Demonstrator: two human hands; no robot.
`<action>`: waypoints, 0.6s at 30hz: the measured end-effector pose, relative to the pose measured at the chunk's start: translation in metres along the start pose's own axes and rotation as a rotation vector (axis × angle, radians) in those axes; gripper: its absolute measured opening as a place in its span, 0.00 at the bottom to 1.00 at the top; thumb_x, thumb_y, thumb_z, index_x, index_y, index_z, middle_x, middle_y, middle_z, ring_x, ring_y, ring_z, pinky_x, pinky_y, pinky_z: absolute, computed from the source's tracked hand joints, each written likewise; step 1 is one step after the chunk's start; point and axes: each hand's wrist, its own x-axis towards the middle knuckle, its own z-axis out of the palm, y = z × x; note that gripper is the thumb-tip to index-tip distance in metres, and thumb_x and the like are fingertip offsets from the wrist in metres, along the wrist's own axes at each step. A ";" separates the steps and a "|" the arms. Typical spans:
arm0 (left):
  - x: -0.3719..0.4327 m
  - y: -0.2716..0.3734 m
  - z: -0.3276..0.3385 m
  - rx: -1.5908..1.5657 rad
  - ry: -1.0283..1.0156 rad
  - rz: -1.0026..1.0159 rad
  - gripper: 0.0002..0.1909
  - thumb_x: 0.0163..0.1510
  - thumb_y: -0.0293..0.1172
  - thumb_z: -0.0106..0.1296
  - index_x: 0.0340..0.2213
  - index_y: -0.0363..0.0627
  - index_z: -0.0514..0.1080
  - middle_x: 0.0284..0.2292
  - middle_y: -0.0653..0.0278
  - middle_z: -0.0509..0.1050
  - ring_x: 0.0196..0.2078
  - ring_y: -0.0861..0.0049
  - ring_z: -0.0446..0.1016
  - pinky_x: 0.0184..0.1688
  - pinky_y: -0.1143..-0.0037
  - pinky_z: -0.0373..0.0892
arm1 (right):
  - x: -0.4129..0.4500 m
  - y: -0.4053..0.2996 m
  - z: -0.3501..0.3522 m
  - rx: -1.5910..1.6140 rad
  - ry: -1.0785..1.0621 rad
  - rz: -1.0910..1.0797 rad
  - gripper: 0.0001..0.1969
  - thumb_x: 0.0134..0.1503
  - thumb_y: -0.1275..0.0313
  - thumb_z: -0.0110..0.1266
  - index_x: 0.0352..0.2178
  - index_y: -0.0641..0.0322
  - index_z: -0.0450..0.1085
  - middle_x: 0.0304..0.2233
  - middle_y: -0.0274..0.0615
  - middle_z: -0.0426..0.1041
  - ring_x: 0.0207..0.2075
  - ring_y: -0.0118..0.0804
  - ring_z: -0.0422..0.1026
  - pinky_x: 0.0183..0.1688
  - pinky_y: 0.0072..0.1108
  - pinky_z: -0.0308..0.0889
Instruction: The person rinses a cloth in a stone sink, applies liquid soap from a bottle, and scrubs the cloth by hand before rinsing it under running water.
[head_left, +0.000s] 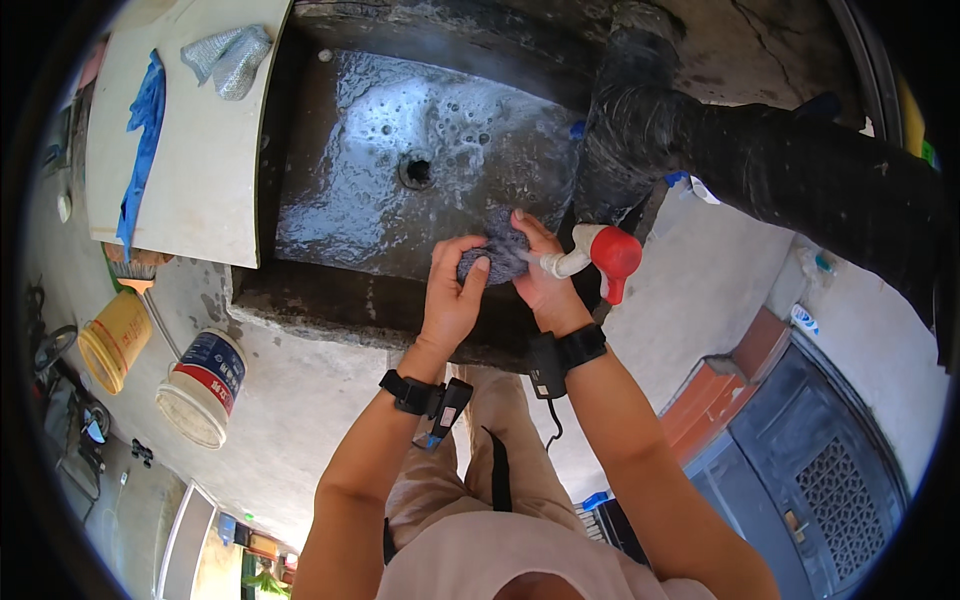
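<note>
Both hands hold a wet, grey-purple piece of cloth or scrubber (495, 255) over the near edge of a stone sink (330, 289). My left hand (454, 281) grips its left side, thumb on top. On the other side, my right hand (541, 274) supports it, fingers pointing up and away from me. Water runs onto it from a white plastic tap with a red handle (616, 255), close by my right hand. Foamy water (397, 112) covers much of the basin floor around a dark round drain hole (416, 172).
A thick black wrapped pipe (750, 146) crosses at the right. On a pale board (202, 150) left of the sink lie a blue strip (144, 135) and bubble wrap (234, 60). Below stand a white bucket (202, 386), a yellow bucket (116, 337) and a brush (136, 277).
</note>
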 end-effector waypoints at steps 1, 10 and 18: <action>0.001 0.003 0.000 0.013 -0.042 0.009 0.14 0.39 0.27 0.53 0.31 0.43 0.66 0.33 0.57 0.64 0.38 0.63 0.63 0.41 0.76 0.60 | 0.000 0.002 -0.001 -0.102 0.037 -0.031 0.07 0.48 0.70 0.51 0.30 0.58 0.65 0.29 0.30 0.67 0.33 0.27 0.65 0.37 0.20 0.61; 0.041 0.028 0.010 0.261 -0.075 0.248 0.05 0.41 0.23 0.45 0.24 0.38 0.64 0.28 0.55 0.62 0.33 0.61 0.64 0.35 0.74 0.62 | 0.001 0.012 -0.001 -0.149 0.026 0.018 0.10 0.52 0.62 0.44 0.33 0.52 0.64 0.31 0.30 0.66 0.38 0.27 0.63 0.38 0.22 0.61; 0.054 0.028 0.020 0.398 -0.179 0.439 0.08 0.37 0.29 0.50 0.24 0.43 0.68 0.32 0.58 0.63 0.36 0.59 0.63 0.35 0.70 0.64 | -0.014 0.000 -0.006 0.152 -0.060 0.116 0.15 0.52 0.62 0.42 0.39 0.58 0.62 0.39 0.36 0.65 0.44 0.31 0.62 0.46 0.24 0.58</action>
